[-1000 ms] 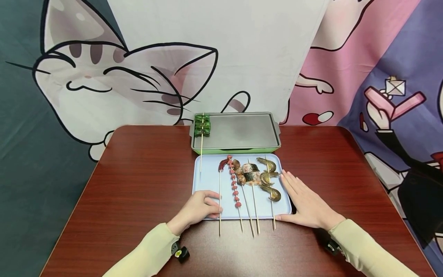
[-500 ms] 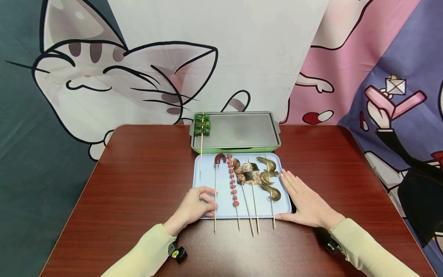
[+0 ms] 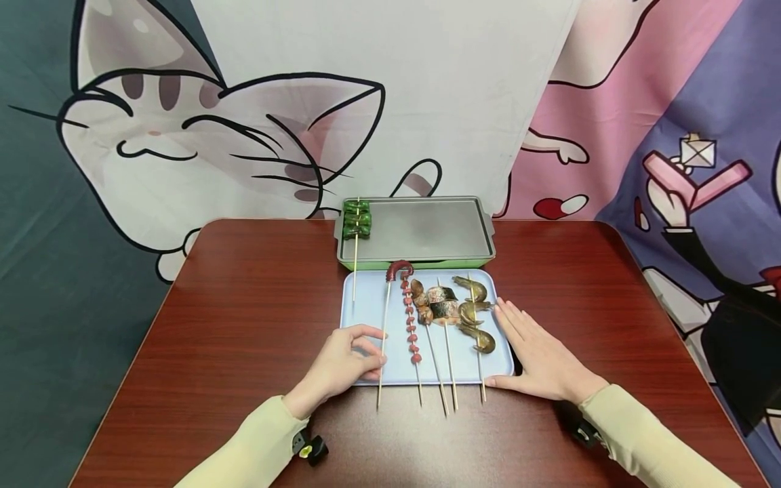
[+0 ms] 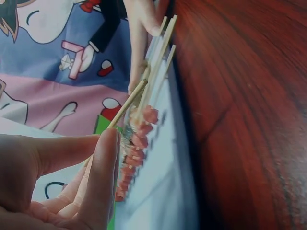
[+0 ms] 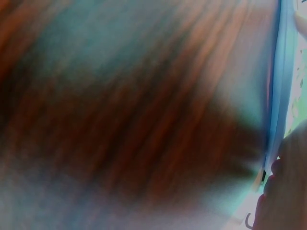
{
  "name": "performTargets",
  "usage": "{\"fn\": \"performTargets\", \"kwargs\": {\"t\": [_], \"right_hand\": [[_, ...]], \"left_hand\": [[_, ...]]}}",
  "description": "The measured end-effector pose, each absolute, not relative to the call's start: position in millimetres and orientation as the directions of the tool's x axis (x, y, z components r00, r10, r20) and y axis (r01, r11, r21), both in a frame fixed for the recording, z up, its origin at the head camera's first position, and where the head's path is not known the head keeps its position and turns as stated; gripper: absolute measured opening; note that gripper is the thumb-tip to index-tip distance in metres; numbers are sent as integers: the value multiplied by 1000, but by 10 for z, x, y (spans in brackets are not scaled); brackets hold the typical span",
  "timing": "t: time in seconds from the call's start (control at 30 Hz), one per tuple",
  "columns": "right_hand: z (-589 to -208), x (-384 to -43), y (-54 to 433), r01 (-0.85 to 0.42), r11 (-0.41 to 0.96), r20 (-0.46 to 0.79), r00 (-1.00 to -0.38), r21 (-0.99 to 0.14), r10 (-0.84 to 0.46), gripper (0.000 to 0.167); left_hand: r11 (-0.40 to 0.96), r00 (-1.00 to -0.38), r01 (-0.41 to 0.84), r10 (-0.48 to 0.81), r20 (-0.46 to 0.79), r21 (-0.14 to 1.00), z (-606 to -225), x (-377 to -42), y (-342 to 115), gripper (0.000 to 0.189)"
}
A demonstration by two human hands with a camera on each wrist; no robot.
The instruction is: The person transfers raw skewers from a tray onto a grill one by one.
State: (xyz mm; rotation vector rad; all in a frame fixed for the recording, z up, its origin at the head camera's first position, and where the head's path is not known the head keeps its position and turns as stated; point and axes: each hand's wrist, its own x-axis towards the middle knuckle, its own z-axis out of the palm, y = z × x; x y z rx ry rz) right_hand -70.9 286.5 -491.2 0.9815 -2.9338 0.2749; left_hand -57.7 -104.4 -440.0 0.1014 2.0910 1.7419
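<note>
My left hand (image 3: 343, 356) pinches the stick of a tentacle skewer (image 3: 386, 306) between thumb and fingers. Its dark red curled tip (image 3: 399, 269) reaches over the far edge of the pale blue tray (image 3: 366, 318). In the left wrist view the skewer stick (image 4: 128, 103) passes through the pinch. Flat along the tray's right side rests my right hand (image 3: 543, 356), fingers straight, thumb by the near corner. On the tray lie a skewer of small red pieces (image 3: 411, 318), a brown-piece skewer (image 3: 421, 301), a fish skewer (image 3: 443, 305) and a shrimp skewer (image 3: 474, 314).
Behind the tray stands a grey griddle (image 3: 427, 230) with a green base. A green pepper skewer (image 3: 356, 220) lies at its left end, its stick reaching over the tray. All stand on a reddish-brown wooden table (image 3: 244, 305); a cartoon-printed cloth (image 3: 464, 88) hangs behind.
The left hand has shifted slightly left with the tentacle skewer. The skewer's tip swung left, then forward and right to the tray's far edge. The right hand has stayed put.
</note>
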Motion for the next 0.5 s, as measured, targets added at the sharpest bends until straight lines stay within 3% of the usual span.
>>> {"fn": "performTargets", "kwargs": {"t": [0.5], "right_hand": [[-4910,-712,2869,-606,780,96,-795,-158,-598,123]], "left_hand": [[158,-944,-127,284,-168,979,-4002,-844,-956,38]]}}
